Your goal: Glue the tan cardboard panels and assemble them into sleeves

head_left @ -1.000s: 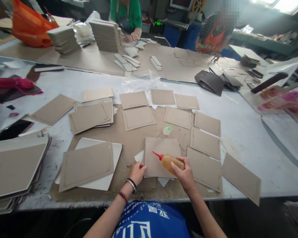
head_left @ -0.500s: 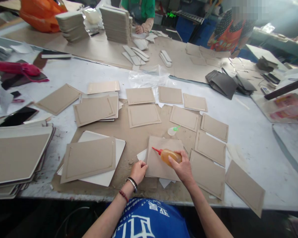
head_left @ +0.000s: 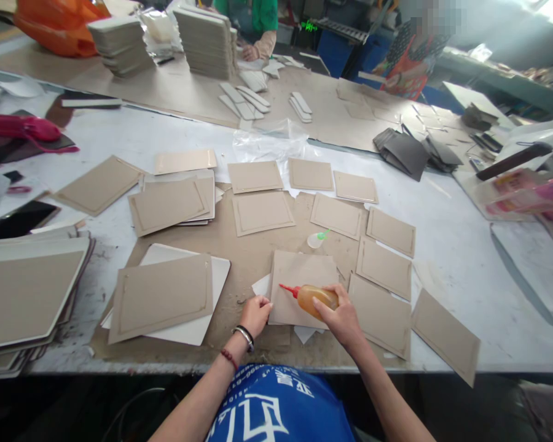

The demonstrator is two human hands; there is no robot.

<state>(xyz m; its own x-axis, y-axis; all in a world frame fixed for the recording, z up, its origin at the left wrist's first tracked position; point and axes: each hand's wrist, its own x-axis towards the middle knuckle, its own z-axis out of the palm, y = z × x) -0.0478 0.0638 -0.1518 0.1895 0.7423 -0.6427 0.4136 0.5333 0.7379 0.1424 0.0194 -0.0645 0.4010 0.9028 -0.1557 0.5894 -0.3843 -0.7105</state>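
Bottle (head_left: 309,299) crosswise, red nozzle (head_left: 290,289) leftward

room left of green-tipped bottle (head_left: 314,241)

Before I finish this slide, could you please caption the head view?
Right hand holding a red-tipped amber bottle over rectangular grey-brown cardboard.

Bare left hand (head_left: 257,314) is held low, fingers curled in loosely; bare left forearm (head_left: 200,390) is angled inward. Bare right hand (head_left: 343,316) is curled in a grip, thumb pointed forward; bare right forearm (head_left: 382,383) is slanted inward.
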